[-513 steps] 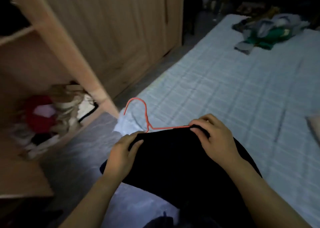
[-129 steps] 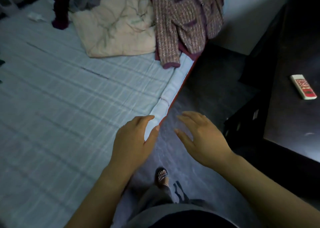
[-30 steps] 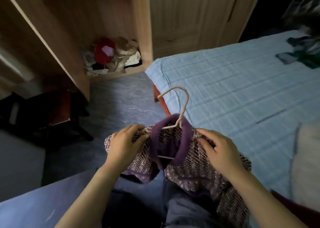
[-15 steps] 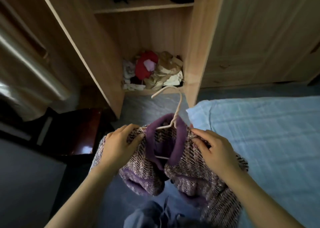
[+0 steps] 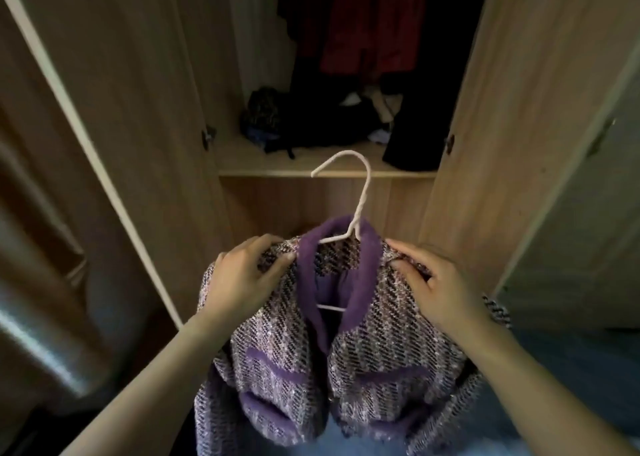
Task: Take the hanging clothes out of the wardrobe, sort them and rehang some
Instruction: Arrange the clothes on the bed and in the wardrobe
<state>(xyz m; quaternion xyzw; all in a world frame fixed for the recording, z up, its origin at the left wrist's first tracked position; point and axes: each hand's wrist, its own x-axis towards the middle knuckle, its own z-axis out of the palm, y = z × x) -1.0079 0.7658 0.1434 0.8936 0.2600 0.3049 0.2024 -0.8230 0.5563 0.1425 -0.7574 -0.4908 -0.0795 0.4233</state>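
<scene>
I hold up a purple tweed jacket (image 5: 363, 358) with a plain purple collar, hung on a white wire hanger (image 5: 358, 192). My left hand (image 5: 242, 279) grips the jacket's left shoulder and my right hand (image 5: 433, 282) grips its right shoulder. The hanger's hook points up and left, in front of the open wardrobe (image 5: 325, 171). Inside the wardrobe hang dark and red clothes (image 5: 374, 22) above the shelf.
A heap of dark clothes (image 5: 311, 123) lies on the wardrobe shelf. The wardrobe's doors stand open at left (image 5: 114, 109) and right (image 5: 512, 126). A curtain (image 5: 38, 299) hangs at the far left. A wall or door panel (image 5: 581, 234) is at the right.
I have turned from the bed to face the wardrobe and raised the jacket on its hanger toward the opening. Both hands keep their grip on the shoulders.
</scene>
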